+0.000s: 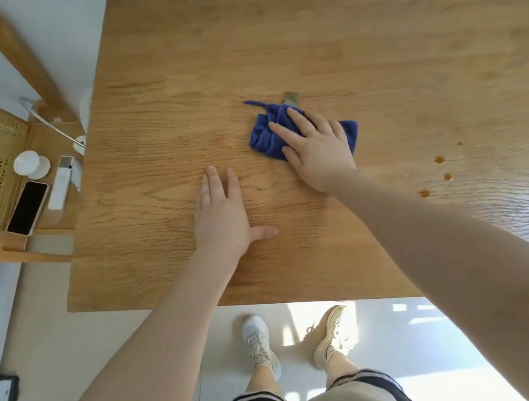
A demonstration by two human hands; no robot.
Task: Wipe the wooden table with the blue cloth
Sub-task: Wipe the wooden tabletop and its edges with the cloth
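Blue, crumpled cloth (267, 134) lay near the middle of the oak-grained tabletop (351, 32), pressed flat under the right hand (315, 148), whose grip was open, fingers spread, palm bearing down. The left hand (224, 213) rested flat and empty toward the near edge. Amber droplets (439, 159) beside the right edge remained unwiped, so the task appeared unfinished.

The right hand (315, 146) lies flat on the crumpled blue cloth (267, 134) near the middle of the wooden table (351, 32). The left hand (223, 210) rests palm-down on bare wood nearer the front edge. Brown drops (439, 159) dot the table toward its right edge.
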